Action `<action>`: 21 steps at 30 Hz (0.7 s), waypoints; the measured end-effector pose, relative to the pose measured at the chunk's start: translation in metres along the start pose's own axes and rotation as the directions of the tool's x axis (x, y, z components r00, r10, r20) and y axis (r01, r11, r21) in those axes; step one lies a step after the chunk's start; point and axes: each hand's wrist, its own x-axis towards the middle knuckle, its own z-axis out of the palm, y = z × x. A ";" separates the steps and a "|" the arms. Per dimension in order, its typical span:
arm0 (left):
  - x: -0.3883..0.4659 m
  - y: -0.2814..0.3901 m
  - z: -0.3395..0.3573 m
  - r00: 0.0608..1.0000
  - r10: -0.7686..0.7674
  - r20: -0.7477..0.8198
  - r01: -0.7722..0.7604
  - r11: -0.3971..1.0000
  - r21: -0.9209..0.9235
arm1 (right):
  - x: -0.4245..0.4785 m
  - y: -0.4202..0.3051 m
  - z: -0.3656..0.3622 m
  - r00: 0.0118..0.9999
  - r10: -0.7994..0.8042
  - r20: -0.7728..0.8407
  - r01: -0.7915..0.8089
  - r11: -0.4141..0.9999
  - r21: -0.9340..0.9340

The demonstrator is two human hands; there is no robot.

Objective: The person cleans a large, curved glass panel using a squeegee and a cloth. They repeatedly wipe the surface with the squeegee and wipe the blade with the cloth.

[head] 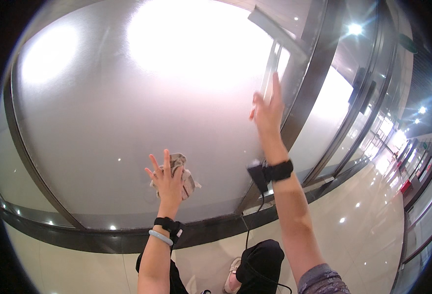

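A grey-beige cloth lies bunched under my left hand, at the lower part of a large frosted glass panel. My left thumb and palm hold the cloth while several fingers spread out past it. Higher up on the right, my right hand grips the pale handle of a squeegee, with the forefinger stretched along it. The squeegee's wide blade slants across the upper right of the panel, near its dark frame. Blur hides whether the blade touches the glass.
A dark metal frame borders the panel on the right, with glass doors beyond. Along the bottom runs a dark base ledge. A black cable hangs from my right wrist device. The shiny tiled floor stretches into a corridor at right.
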 end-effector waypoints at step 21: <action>0.001 0.007 -0.009 0.994 0.073 0.077 -0.064 0.991 -0.115 | -0.254 0.128 0.020 0.793 0.606 0.063 -0.609 0.792 0.053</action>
